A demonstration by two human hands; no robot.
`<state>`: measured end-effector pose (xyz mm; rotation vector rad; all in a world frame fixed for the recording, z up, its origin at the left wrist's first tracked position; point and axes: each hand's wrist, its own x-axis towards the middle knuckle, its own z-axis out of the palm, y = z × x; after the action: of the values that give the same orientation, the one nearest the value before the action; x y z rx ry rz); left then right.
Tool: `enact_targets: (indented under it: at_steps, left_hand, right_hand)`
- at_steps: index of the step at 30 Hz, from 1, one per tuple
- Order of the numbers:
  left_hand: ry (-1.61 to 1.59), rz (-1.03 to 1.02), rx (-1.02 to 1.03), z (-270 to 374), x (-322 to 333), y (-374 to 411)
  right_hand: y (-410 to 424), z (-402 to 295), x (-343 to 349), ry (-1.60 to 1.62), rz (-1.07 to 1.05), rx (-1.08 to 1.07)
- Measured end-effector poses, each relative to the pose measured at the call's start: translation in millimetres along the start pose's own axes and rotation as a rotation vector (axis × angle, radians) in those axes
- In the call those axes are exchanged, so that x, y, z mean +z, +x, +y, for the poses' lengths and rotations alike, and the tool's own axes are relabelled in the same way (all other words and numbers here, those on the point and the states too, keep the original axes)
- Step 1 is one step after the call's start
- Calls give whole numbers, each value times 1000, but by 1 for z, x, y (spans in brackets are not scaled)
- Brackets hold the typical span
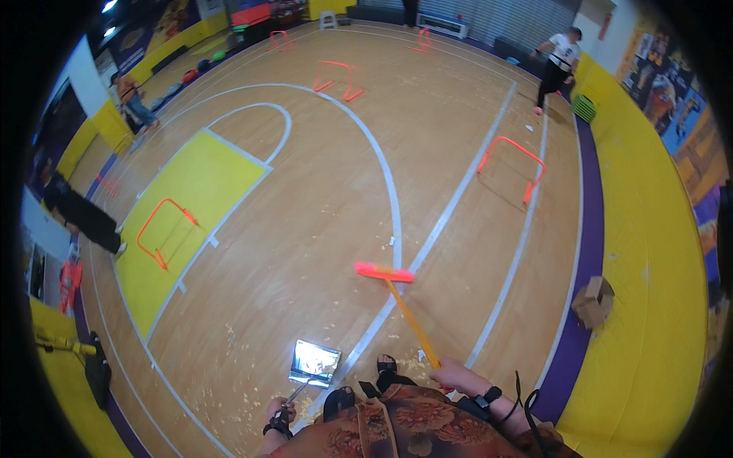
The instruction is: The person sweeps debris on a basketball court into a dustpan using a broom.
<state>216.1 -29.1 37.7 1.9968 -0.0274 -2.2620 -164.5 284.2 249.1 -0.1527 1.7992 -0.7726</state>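
My right hand (458, 376) grips the orange handle of a broom (413, 322). Out ahead, its bright pink-red broom head (382, 273) lies over the pale court line and looks slightly blurred. In my left hand (279, 410) is the thin handle of a shiny metal dustpan (315, 362), whose pan is at the floor left of my feet and reflects light. Small yellowish flakes (246, 407) are scattered around the dustpan and near my sandals. A white scrap (421, 355) is beside the broom handle, and another white scrap (391, 241) lies beyond the broom head.
Orange hurdles stand about the court, including one at right (515, 146) and one on the yellow key (152, 223). A cardboard box (594, 301) sits by the yellow padded wall (647, 275). People stand at left and far right; green stacked items (584, 108) are near the wall.
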Motion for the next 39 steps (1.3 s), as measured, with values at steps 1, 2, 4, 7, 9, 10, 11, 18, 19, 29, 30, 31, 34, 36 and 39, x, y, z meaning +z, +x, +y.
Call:
enact_targets:
  at_steps: [1, 2, 4, 7, 9, 10, 11, 18, 19, 29, 30, 31, 34, 36, 39]
  left_hand:
    - [56, -16, -27, 5, 0, 0]
    - [118, -38, -56, 11, 2, 3]
    - [143, 23, -50, 18, -8, 19]
    - [187, -24, -143, 36, -25, 34]
    - [223, -85, -209, 49, -38, 44]
    - [240, -108, -225, 54, -46, 49]
    - [254, -130, -241, 58, -54, 55]
    - [333, -82, -161, 70, -84, 49]
    - [343, -65, -151, 69, -85, 47]
    - [552, -30, -120, 79, -78, 22]
    - [566, -19, -104, 76, -80, 21]
    - [591, -12, -98, 73, -79, 21]
    - [691, -7, -104, 51, -64, 17]
    - [749, -34, -95, 30, -52, 5]
    - [832, 4, -100, 2, -41, 3]
  right_hand:
    - [-8, 1, 8, -62, 3, -10]
    - [-4, 20, 20, -62, -24, 1]
    - [-5, 45, 51, -209, 13, -81]
    - [-23, 52, 78, -267, -173, -73]
    - [-31, 60, 99, -325, -281, -68]
    - [-33, 67, 112, -299, -330, -48]
    - [-34, 79, 127, -233, -338, -49]
    - [-63, 130, 202, -75, -236, -74]
    - [-66, 143, 212, -43, -193, -96]
    - [-122, 182, 227, 811, 253, 24]
    - [-128, 181, 220, 891, 284, 28]
    - [-131, 181, 213, 950, 308, 45]
    - [-140, 208, 198, 1059, 452, 48]
    - [-156, 227, 188, 1166, 522, 68]
    - [-181, 268, 175, 1260, 597, 124]
